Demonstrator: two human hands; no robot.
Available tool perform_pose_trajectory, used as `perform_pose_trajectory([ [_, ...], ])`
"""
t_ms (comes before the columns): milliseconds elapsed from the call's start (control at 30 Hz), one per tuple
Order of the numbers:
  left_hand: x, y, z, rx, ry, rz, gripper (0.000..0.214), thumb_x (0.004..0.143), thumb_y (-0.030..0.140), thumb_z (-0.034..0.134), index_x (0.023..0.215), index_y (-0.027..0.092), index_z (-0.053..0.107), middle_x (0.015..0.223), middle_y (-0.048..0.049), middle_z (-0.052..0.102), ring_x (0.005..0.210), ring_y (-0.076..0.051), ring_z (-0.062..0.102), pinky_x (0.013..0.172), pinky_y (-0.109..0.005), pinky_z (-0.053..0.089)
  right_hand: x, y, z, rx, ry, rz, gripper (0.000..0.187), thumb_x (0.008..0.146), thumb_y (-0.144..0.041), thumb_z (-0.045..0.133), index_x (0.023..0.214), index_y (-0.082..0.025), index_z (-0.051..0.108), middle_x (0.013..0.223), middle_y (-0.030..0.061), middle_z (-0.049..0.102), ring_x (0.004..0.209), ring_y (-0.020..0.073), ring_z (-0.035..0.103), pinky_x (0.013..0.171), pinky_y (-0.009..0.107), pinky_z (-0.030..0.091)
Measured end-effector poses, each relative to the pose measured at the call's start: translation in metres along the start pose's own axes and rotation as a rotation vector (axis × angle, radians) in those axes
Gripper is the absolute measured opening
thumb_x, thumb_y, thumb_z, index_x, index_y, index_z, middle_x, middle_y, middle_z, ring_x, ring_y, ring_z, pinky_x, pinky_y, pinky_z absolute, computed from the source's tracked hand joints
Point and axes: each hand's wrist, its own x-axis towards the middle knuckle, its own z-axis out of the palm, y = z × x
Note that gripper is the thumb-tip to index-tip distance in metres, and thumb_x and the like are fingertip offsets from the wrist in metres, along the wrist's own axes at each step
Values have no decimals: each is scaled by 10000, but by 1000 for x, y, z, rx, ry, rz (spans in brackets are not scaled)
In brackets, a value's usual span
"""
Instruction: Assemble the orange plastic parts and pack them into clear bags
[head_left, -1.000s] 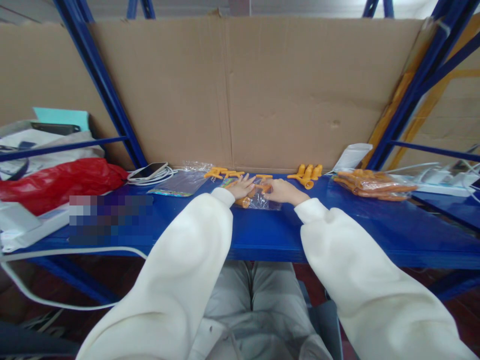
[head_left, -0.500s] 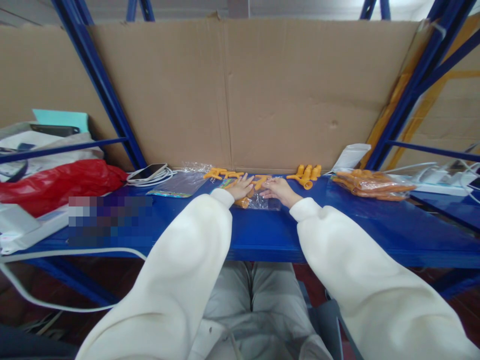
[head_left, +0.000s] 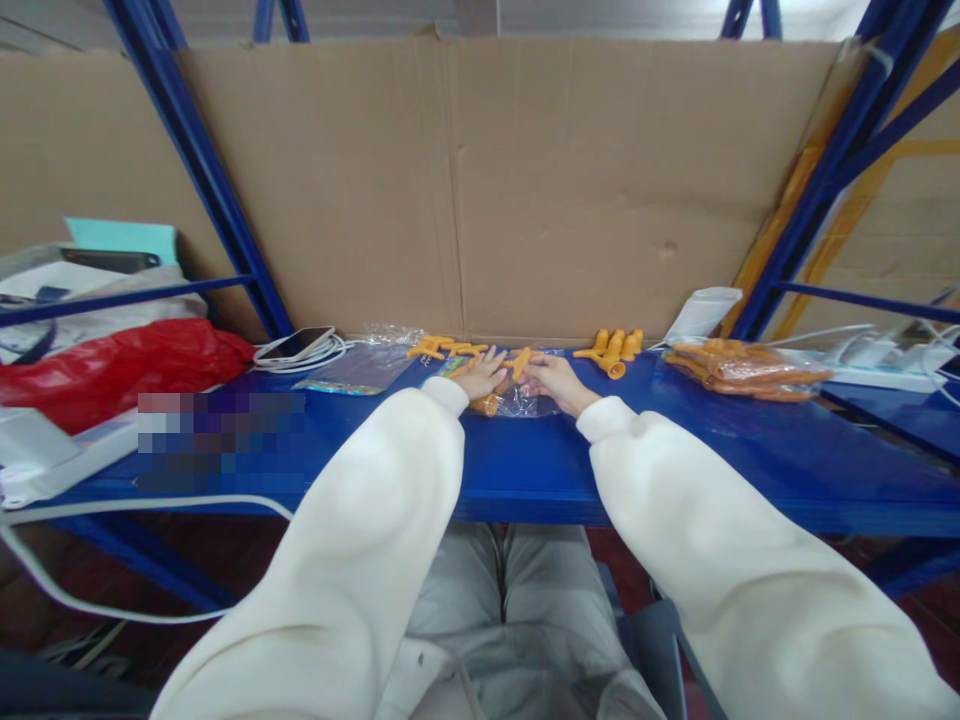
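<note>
Both my hands rest at the back of a blue shelf (head_left: 525,470), on a small clear plastic bag (head_left: 525,403). My left hand (head_left: 480,376) lies on the bag's left part with fingers spread; an orange plastic piece (head_left: 486,405) shows just under it inside the bag. My right hand (head_left: 553,380) pinches an orange T-shaped piece (head_left: 519,361) at the bag's top edge, right beside my left fingertips. White sleeves cover both arms.
More orange pieces lie at the back: a flat group (head_left: 446,348) on the left, a cluster (head_left: 616,349) on the right. Filled bags of orange parts (head_left: 746,368) sit further right. A phone with white cable (head_left: 296,344), empty clear bags (head_left: 360,366) and a red bag (head_left: 120,365) lie left. Cardboard (head_left: 480,190) closes the back.
My right hand has slid a little to the left, bringing the orange T-shaped piece closer to my left fingers. My left hand has stayed on the bag.
</note>
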Motion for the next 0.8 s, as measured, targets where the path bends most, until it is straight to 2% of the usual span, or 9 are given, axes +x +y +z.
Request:
perform_pose_trajectory([
  [233, -1, 1, 0, 23, 18, -15, 653, 986, 370, 212, 1600, 147, 213, 1684, -100, 118, 1559, -166, 76, 1257, -383, 128, 0, -3, -2, 10, -33, 13, 189, 919, 4, 501, 837, -153, 568, 538, -17, 633, 441, 85, 589, 477, 172, 512],
  [300, 0, 1, 1, 44, 9, -15, 639, 994, 354, 201, 1598, 145, 216, 1681, -110, 128, 1559, -179, 90, 1257, -407, 132, 1, -3, -3, -11, -24, 13, 174, 909, 2, 496, 869, -141, 587, 546, -13, 640, 442, 89, 596, 471, 176, 510],
  [400, 3, -1, 2, 79, -28, -4, 611, 1007, 330, 179, 1590, 162, 248, 1674, -113, 167, 1559, -204, 107, 1251, -457, 147, 6, -5, -7, -68, 67, -51, 188, 885, -10, 492, 959, -128, 618, 622, 7, 688, 436, 94, 600, 456, 185, 498],
  [500, 4, -4, 2, 101, -41, 22, 597, 1011, 320, 187, 1581, 175, 289, 1667, -115, 216, 1559, -225, 119, 1249, -483, 158, 17, -9, -20, -201, 254, -218, 253, 904, -75, 459, 1062, -128, 650, 827, 59, 761, 486, 102, 623, 475, 199, 497],
  [567, 4, -4, 1, 106, -29, 32, 589, 1011, 330, 208, 1577, 203, 307, 1659, -110, 258, 1557, -236, 137, 1248, -499, 156, 28, -11, -34, -349, 378, -316, 312, 920, -118, 430, 1131, -129, 659, 937, 92, 776, 630, 145, 691, 581, 236, 550],
  [633, 4, -4, 1, 102, -33, 18, 587, 1015, 342, 215, 1582, 217, 297, 1662, -104, 253, 1559, -237, 129, 1247, -501, 156, 40, -10, -49, -518, 429, -372, 370, 924, -127, 408, 1192, -126, 663, 1015, 120, 777, 868, 194, 734, 758, 281, 579],
  [733, 4, -2, 0, 92, -63, -28, 598, 1025, 340, 183, 1599, 180, 236, 1681, -124, 147, 1563, -243, 81, 1240, -521, 166, 58, -1, -68, -814, 319, -367, 421, 907, -83, 418, 1241, -90, 674, 1190, 167, 736, 1105, 221, 695, 978, 323, 520],
  [800, 3, -1, 0, 87, -75, -44, 601, 1030, 328, 166, 1603, 151, 208, 1681, -142, 103, 1564, -253, 71, 1236, -540, 165, 68, 7, -75, -1008, 196, -346, 440, 904, -85, 459, 1301, -55, 647, 1292, 192, 686, 1187, 229, 660, 1030, 322, 487],
])
